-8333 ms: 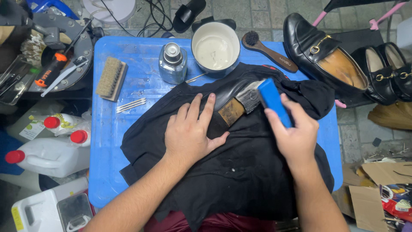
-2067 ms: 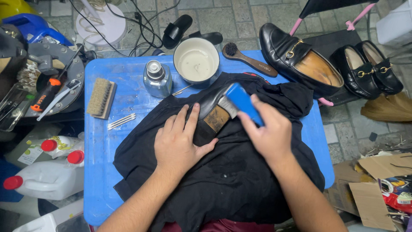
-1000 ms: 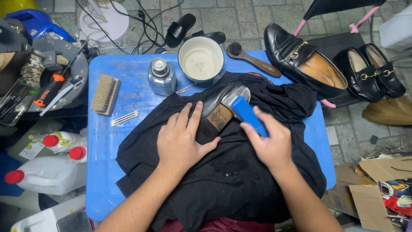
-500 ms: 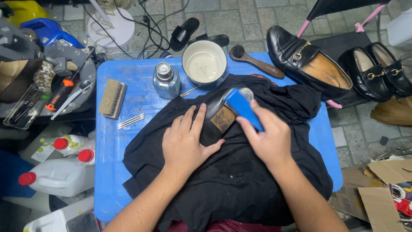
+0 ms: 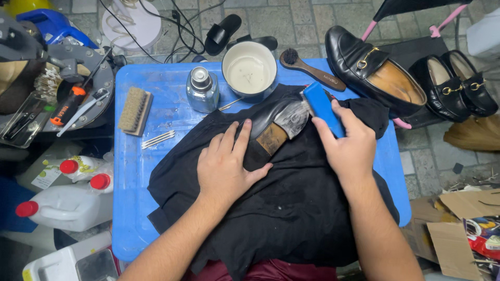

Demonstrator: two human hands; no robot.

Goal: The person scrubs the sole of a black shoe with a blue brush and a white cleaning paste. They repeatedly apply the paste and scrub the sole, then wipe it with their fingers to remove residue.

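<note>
Two hands are working at the frame's centre: the left hand [image 5: 225, 167] is lying flat, pinning the upturned shoe [image 5: 271, 132] on black cloth [image 5: 291, 208], while the right hand [image 5: 348, 148] is gripping a blue block [image 5: 322, 106] against its sole.

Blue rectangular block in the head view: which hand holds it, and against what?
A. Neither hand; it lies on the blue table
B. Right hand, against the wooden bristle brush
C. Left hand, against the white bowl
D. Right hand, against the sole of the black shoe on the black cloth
D: the right hand grips the blue rectangular block against the black shoe, which the left hand steadies on the black cloth.
</note>
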